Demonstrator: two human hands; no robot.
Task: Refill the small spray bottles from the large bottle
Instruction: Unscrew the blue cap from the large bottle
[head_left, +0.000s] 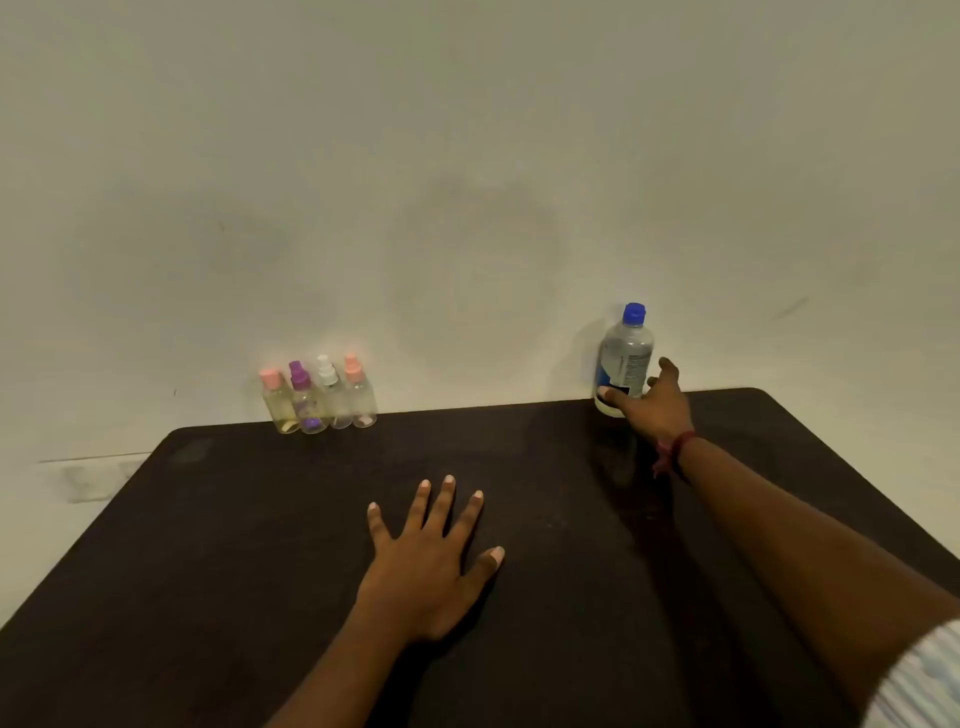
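A large clear bottle (625, 353) with a blue cap and a label stands upright at the table's far right edge, against the wall. My right hand (655, 402) reaches around its lower part, thumb across the front and fingers behind it. Several small clear spray bottles (318, 397) stand in a row at the far left edge, with pink, purple, white and pink tops. My left hand (431, 551) lies flat on the table in the middle, fingers spread, holding nothing.
The dark table (234, 519) has rounded far corners and butts against a plain pale wall (467, 182). A red thread band (672, 452) circles my right wrist.
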